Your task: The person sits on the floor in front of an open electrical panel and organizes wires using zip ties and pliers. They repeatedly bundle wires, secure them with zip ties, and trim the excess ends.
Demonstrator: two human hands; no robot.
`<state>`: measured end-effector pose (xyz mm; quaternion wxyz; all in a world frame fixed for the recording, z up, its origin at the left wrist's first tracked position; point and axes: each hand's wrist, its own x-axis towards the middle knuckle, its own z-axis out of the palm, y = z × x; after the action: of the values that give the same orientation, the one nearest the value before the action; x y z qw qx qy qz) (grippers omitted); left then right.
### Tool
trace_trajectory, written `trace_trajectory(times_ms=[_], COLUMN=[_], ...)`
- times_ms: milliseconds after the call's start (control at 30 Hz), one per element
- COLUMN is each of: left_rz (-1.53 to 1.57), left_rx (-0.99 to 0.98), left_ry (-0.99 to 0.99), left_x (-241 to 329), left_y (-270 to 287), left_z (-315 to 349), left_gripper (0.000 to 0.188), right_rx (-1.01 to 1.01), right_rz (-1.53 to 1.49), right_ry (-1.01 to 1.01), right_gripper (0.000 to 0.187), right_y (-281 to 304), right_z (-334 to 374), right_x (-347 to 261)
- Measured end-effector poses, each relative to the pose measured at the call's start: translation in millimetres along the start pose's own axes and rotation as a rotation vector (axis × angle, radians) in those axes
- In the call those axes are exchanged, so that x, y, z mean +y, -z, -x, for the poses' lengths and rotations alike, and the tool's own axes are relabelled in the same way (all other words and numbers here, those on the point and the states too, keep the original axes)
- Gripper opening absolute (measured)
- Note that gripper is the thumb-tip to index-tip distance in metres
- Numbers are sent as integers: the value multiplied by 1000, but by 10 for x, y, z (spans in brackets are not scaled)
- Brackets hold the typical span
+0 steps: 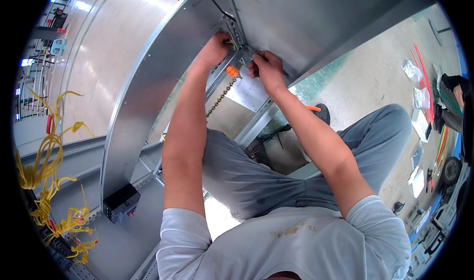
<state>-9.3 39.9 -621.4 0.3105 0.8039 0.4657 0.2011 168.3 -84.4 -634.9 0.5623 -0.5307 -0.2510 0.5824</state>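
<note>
My left hand (217,49) reaches up into the inner corner of a grey metal cabinet, its fingers curled by a perforated upright rail (235,31). Just right of it, my right hand (268,70) is closed, with thumb and fingers pinched beside a metal bracket (244,55) in that corner. What either hand grips is too small or hidden to make out. Below and between them hangs a brass-coloured strip (220,98) with a row of screw-like studs, and an orange piece (232,72) sits at its upper end.
A curved-looking metal panel (143,82) stands left of my arm; another panel (316,23) slopes overhead. Bundled yellow wires (49,181) hang at far left, near a black device (121,202). A printed sheet (249,91) lies below my hands. Red tubes (422,82) and plastic bags lie right.
</note>
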Motion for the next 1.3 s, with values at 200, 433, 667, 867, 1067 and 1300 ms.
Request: trace_trajectory(times_ms=[200, 433, 667, 867, 1067, 1300], left_rz=[13, 411, 509, 427, 391, 343], left_rx=[-26, -239, -298, -256, -247, -230], left_ry=[16, 236, 225, 188, 173, 172], left_x=[-39, 144, 240, 265, 267, 285], left_y=[88, 276, 265, 225, 222, 201], left_z=[55, 149, 286, 222, 207, 206], left_gripper=[24, 27, 25, 24, 23, 24], right_rx=[-80, -185, -243, -239, -248, -232], right_rz=[-107, -351, -472, -526, -533, -578], right_ry=[-189, -463, -532, -552, -515, -485], right_gripper=[23, 17, 16, 15, 15, 15], right_y=[-69, 11, 16, 45, 63, 50], right_z=[-224, -424, -431, -443, -432, -435], right_x=[42, 125, 148, 160, 183, 240])
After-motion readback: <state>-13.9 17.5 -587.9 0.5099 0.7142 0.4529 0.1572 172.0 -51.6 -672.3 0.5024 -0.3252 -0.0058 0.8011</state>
